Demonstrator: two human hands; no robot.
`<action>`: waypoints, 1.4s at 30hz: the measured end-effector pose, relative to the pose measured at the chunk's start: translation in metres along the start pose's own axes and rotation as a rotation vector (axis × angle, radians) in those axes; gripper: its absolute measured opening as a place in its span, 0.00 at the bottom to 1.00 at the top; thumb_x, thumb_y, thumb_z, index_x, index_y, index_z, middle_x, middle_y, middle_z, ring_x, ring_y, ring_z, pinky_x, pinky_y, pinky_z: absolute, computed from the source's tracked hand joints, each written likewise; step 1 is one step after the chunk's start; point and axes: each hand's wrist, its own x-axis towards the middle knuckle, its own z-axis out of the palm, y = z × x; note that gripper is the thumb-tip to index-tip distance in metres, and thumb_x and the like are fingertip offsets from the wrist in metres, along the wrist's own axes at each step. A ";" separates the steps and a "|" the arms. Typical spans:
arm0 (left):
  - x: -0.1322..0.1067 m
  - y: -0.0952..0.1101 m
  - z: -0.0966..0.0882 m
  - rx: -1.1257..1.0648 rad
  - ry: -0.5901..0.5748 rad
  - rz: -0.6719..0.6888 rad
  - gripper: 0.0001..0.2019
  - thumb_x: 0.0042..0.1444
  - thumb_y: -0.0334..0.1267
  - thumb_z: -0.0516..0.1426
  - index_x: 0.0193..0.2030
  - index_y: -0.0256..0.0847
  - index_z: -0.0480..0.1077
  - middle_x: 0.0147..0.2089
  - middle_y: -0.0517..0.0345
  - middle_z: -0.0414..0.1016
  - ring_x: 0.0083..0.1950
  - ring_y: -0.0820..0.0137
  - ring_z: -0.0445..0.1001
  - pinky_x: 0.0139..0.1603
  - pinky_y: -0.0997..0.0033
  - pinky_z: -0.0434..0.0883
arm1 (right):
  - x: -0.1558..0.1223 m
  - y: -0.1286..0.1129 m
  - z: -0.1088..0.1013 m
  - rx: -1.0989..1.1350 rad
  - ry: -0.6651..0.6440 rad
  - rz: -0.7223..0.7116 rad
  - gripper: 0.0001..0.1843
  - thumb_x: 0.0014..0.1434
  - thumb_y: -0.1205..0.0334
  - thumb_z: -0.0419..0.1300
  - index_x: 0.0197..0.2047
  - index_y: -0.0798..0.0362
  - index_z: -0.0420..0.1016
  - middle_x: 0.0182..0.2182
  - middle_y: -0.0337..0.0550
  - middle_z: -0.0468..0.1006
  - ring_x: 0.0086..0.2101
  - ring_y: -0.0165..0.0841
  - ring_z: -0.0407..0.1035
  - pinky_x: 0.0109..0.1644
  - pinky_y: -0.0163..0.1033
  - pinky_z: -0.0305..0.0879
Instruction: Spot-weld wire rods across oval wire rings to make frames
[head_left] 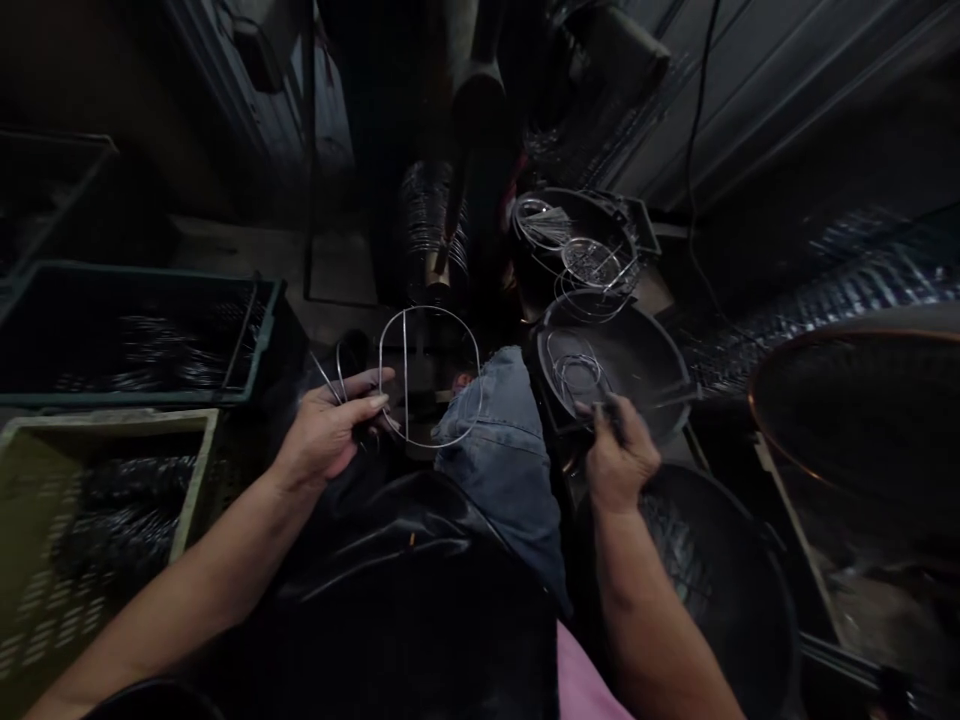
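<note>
My left hand [337, 420] pinches a round wire frame [478, 350] by its left edge, between thumb and fingers. A straight wire crosses the frame near that edge. Further bent wires [330, 375] rise behind the same hand; whether it grips them too is unclear. My right hand [621, 455] is closed at the near edge of a dark round basin [652, 350], its fingertips together. Wire rings [577, 375] lie in that basin, just beyond the fingers. Whatever the right fingers hold is too dark to make out.
A machine with an upright rod [454, 200] stands ahead, beside stacked wire rings [420, 215]. Left are a green crate [270, 330] and a yellow crate [196, 480] with metal pieces. Right are a basin of wire parts [521, 250], a lower basin [780, 590] and a copper-coloured rim [780, 470].
</note>
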 end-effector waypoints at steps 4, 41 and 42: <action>0.000 0.000 -0.006 -0.006 0.038 0.000 0.21 0.39 0.30 0.63 0.44 0.33 0.72 0.23 0.59 0.72 0.22 0.74 0.71 0.24 0.76 0.67 | -0.036 0.007 0.036 0.188 -0.067 0.150 0.15 0.54 0.57 0.58 0.42 0.57 0.74 0.34 0.45 0.76 0.37 0.36 0.71 0.49 0.49 0.64; 0.008 0.019 -0.025 -0.017 -0.050 0.038 0.21 0.43 0.32 0.62 0.47 0.35 0.71 0.25 0.58 0.74 0.21 0.74 0.72 0.25 0.74 0.69 | 0.015 -0.147 0.065 -0.374 -1.036 -1.002 0.22 0.56 0.66 0.56 0.55 0.54 0.63 0.43 0.47 0.72 0.48 0.40 0.61 0.55 0.52 0.44; 0.009 0.020 -0.027 -0.010 -0.061 0.033 0.21 0.44 0.32 0.61 0.47 0.35 0.71 0.25 0.58 0.74 0.22 0.74 0.72 0.26 0.74 0.69 | 0.017 -0.148 0.067 -0.391 -1.056 -1.020 0.22 0.56 0.65 0.56 0.55 0.53 0.63 0.42 0.46 0.72 0.48 0.39 0.61 0.55 0.52 0.43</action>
